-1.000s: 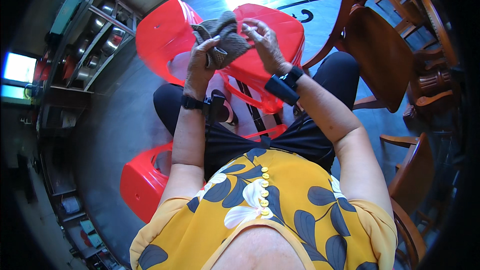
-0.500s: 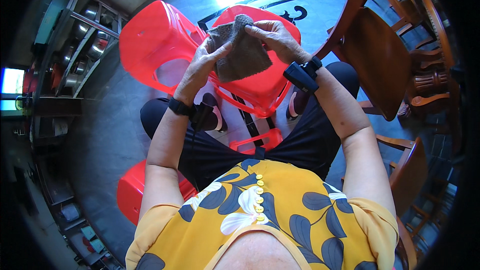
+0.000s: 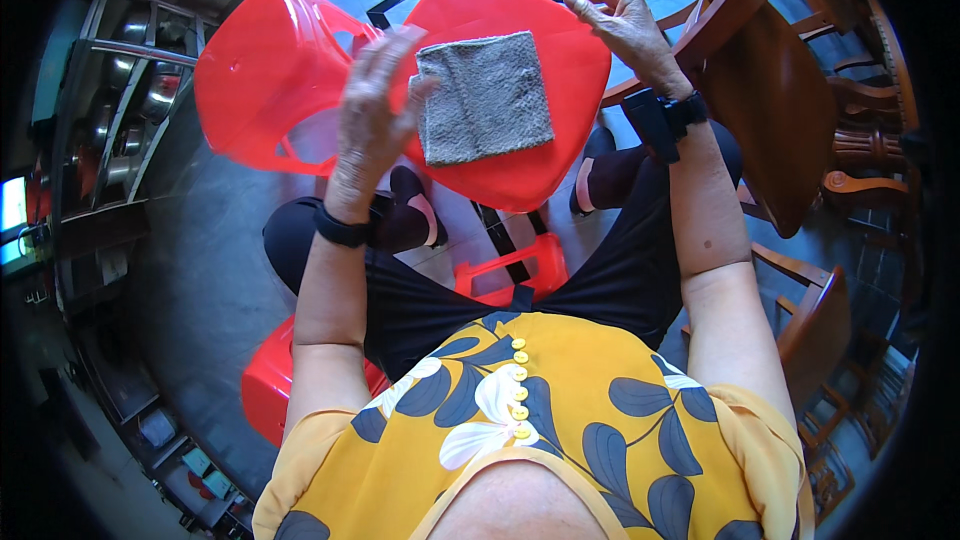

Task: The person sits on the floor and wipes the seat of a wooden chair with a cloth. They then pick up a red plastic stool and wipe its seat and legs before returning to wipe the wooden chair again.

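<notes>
A folded grey-brown towel (image 3: 487, 98) lies flat, roughly square, on the seat of a red plastic stool (image 3: 470, 12) between my knees. My left hand (image 3: 378, 110) is just left of the towel, blurred by motion, fingers apart and holding nothing. Whether its thumb touches the towel's left edge I cannot tell. Raised beyond the stool's right side is my right hand (image 3: 625, 25), its fingers spread and nothing in them. A black band (image 3: 342, 228) is on my left wrist, and a black device (image 3: 655, 122) is strapped to my right.
Another red stool (image 3: 255, 80) lies tipped at the left, and more red plastic (image 3: 268, 380) shows beside my left arm. Wooden chairs (image 3: 770, 120) stand close on the right. A metal rack (image 3: 140, 90) with pots is at the far left.
Both hands have let go of the towel, which has gone from being held up to lying flat on the stool. My hands have moved apart, left and right.
</notes>
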{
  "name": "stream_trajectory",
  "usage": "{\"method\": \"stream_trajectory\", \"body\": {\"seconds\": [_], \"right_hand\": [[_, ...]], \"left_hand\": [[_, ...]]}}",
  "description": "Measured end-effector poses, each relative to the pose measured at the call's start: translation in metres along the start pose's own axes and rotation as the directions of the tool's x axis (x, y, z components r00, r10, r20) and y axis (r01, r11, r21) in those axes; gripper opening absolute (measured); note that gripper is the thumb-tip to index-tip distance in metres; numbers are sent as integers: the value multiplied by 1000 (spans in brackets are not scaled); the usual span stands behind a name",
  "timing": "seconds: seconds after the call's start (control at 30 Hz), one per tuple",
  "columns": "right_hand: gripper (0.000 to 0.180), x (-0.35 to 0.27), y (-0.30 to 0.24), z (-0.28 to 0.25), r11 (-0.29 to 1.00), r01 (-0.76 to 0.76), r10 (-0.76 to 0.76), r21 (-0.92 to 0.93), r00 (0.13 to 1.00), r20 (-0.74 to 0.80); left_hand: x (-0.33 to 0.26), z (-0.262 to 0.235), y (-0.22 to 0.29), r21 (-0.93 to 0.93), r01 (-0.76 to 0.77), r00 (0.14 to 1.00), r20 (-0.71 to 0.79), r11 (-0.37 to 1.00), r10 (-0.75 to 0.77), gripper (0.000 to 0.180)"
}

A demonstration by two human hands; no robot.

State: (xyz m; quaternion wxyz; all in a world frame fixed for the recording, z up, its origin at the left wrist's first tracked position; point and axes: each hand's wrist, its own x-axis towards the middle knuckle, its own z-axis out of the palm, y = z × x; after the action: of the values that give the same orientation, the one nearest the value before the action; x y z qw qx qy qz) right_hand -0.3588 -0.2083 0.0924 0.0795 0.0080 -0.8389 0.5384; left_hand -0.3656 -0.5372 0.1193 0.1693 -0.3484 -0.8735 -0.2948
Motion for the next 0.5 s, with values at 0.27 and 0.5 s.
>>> {"method": "stream_trajectory", "body": {"seconds": [0.27,0.5], "right_hand": [[56,-2,26,36,820,-82,110,-566,994,15],[58,2,29,31,837,-73,114,-542,993,43]], "left_hand": [[-24,59,41,47,-120,858,508,992,79,84],[-54,42,70,-56,-114,814,567,992,126,57]]}}
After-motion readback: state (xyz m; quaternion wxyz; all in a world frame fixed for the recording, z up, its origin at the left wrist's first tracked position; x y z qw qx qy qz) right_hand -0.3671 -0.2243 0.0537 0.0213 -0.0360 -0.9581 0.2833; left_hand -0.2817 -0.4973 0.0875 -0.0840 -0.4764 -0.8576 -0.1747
